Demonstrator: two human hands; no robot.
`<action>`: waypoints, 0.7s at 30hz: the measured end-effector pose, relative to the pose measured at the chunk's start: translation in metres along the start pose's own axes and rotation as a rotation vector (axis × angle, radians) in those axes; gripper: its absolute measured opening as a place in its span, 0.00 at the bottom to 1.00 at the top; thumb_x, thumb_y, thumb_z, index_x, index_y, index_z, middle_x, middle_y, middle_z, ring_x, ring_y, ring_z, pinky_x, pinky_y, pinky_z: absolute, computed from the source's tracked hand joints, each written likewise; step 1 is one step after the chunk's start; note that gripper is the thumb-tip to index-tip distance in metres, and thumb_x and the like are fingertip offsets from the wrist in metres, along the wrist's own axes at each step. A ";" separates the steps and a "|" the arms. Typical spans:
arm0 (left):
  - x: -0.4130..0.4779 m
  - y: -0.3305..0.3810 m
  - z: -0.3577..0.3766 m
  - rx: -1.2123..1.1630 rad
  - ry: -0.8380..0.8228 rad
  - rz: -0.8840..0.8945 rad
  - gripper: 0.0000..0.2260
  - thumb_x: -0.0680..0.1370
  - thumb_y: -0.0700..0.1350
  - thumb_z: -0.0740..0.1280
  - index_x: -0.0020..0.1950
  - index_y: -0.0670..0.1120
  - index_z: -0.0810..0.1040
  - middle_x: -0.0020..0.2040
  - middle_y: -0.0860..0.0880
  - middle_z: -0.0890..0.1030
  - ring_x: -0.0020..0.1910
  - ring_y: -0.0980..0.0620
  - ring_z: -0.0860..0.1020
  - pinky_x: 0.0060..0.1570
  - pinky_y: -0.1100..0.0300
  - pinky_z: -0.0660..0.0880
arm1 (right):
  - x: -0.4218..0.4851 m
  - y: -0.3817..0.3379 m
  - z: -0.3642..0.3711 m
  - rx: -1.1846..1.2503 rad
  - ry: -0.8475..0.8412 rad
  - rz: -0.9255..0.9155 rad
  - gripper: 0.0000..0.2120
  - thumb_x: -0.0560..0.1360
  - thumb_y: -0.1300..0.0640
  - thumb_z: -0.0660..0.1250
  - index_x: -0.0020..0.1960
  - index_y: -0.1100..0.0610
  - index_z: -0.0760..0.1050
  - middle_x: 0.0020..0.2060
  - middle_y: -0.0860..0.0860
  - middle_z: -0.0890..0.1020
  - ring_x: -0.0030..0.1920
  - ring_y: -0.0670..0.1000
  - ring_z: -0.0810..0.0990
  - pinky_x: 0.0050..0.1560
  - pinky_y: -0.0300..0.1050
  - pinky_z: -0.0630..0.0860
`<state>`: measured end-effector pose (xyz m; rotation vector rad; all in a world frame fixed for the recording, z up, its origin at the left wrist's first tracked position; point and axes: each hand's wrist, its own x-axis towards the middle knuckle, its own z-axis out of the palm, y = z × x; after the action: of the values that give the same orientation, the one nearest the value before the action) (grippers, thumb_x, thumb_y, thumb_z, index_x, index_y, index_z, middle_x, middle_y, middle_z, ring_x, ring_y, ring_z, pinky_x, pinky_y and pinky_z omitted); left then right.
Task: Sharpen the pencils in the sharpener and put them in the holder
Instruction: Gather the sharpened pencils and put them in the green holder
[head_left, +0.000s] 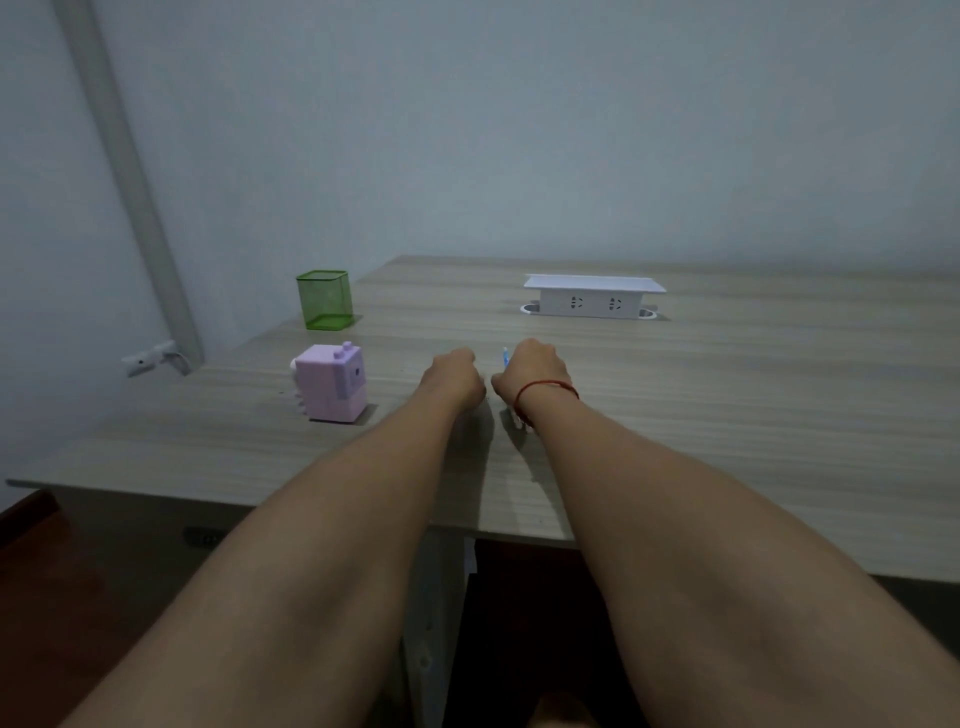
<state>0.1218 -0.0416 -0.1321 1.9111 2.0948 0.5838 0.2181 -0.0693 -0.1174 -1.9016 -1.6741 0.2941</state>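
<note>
Here, near the middle of the worktop (727, 415), the right hand (535, 371) is clenched round a pencil (504, 358), whose long axis runs away from the person, blue end poking out past the fist. The left hand (452, 379), just beside it, is curled; whether it holds anything I cannot tell. The pink sharpener (332, 387) stands left of both, nearer the left hand. The green mesh holder (325, 300) sits beyond it on the left edge.
</note>
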 end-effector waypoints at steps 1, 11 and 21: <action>-0.001 -0.001 0.001 -0.015 -0.014 0.007 0.18 0.79 0.48 0.61 0.68 0.43 0.71 0.68 0.41 0.72 0.66 0.41 0.71 0.64 0.53 0.69 | -0.001 0.001 -0.001 -0.009 0.008 0.003 0.11 0.76 0.59 0.66 0.57 0.61 0.76 0.56 0.58 0.80 0.56 0.59 0.80 0.53 0.48 0.77; 0.008 0.005 0.020 -0.131 0.045 -0.007 0.25 0.75 0.62 0.62 0.52 0.40 0.80 0.54 0.40 0.81 0.54 0.40 0.78 0.50 0.52 0.74 | 0.010 0.026 -0.011 0.077 0.023 0.078 0.14 0.76 0.59 0.65 0.60 0.63 0.75 0.60 0.60 0.77 0.59 0.62 0.78 0.56 0.49 0.76; 0.005 0.022 0.018 0.031 0.098 0.007 0.14 0.72 0.45 0.71 0.55 0.40 0.76 0.57 0.40 0.78 0.56 0.40 0.78 0.51 0.53 0.75 | 0.016 0.041 -0.013 0.055 0.032 0.110 0.13 0.77 0.62 0.63 0.60 0.64 0.75 0.60 0.60 0.78 0.59 0.61 0.78 0.54 0.48 0.76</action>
<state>0.1487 -0.0332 -0.1378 1.9442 2.1705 0.6631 0.2622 -0.0592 -0.1268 -1.9506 -1.5275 0.3479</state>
